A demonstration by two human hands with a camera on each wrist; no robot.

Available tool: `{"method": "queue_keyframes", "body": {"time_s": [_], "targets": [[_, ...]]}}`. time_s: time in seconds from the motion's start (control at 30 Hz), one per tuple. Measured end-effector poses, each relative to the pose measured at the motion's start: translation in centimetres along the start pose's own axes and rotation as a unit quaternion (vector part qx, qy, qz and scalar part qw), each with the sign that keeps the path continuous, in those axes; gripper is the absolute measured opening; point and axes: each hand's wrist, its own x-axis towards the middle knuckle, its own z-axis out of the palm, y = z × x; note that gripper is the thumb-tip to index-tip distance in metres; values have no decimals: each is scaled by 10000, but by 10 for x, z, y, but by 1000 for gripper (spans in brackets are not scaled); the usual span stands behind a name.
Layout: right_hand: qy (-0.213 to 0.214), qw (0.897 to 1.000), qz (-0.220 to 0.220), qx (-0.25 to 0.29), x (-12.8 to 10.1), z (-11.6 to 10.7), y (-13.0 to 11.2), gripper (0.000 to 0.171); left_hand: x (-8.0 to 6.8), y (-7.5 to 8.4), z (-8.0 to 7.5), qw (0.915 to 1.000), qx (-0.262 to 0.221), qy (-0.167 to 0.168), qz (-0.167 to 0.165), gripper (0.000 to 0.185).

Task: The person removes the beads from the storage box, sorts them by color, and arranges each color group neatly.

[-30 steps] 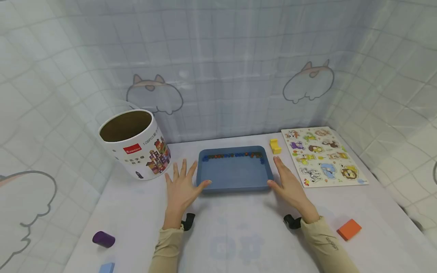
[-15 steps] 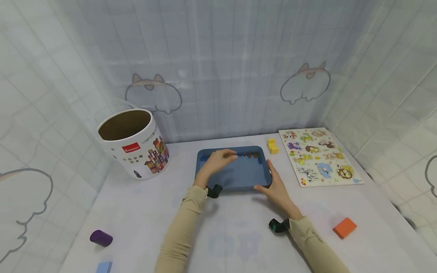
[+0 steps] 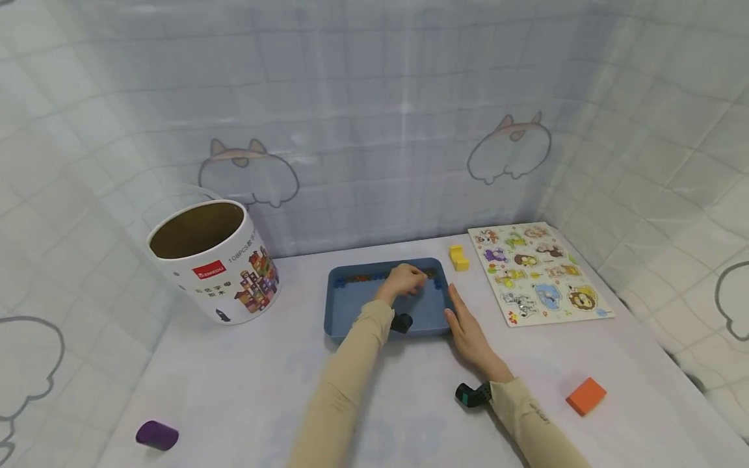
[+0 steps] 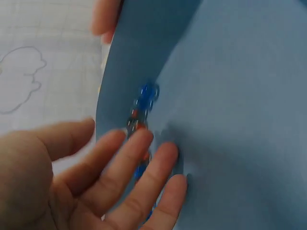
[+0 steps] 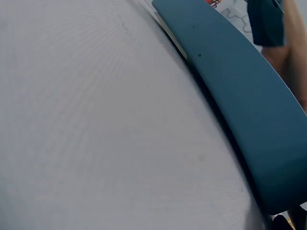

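Observation:
A shallow blue tray (image 3: 359, 312) lies on the table with a row of small blue, orange and brown beads (image 3: 357, 279) along its far wall. My left hand (image 3: 404, 279) reaches over the tray toward the right part of that row. In the left wrist view its fingers (image 4: 139, 191) are loosely bent, spread above the shiny beads (image 4: 147, 96), with nothing pinched between thumb and fingertips. My right hand (image 3: 471, 335) rests its extended fingers against the tray's right side, thumb by the near right corner. The right wrist view shows the tray's outer wall (image 5: 240, 96).
Left of the tray stands a large white printed bucket (image 3: 213, 279). A yellow block (image 3: 459, 259) and an animal puzzle board (image 3: 535, 276) lie to the right. An orange block (image 3: 586, 396) is nearer at right, a purple cylinder (image 3: 157, 435) at near left. Curtains surround the table.
My left hand has moved from beside the tray's left edge, across the tray, to the right part of the bead row. My right hand has moved in against the tray's right side.

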Motion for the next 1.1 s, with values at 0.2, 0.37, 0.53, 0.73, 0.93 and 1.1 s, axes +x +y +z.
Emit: {"method": "queue_keyframes", "body": {"time_s": [0.2, 0.37, 0.53, 0.73, 0.93, 1.1], "targets": [[54, 10000, -47, -33, 1, 0, 2, 54, 15, 9, 20, 9963, -466, 510, -513, 23], [-52, 9999, 106, -120, 4, 1, 3, 53, 28, 10, 35, 9854, -1062, 849, -1025, 15], [20, 9998, 37, -186, 6, 0, 6, 52, 31, 15, 42, 9748, -1433, 1138, -1276, 15], [102, 9997, -82, -211, 6, -1, 5, 51, 32, 17, 47, 9699, -1645, 1118, -1405, 22], [-40, 9998, 75, -160, 9, 0, 0, 52, 22, 14, 35, 9711, -1826, 1002, -1163, 8], [-173, 9995, 273, -16, 7, -5, -4, 54, -7, 6, 20, 9740, -2094, 669, -555, 16]]}}
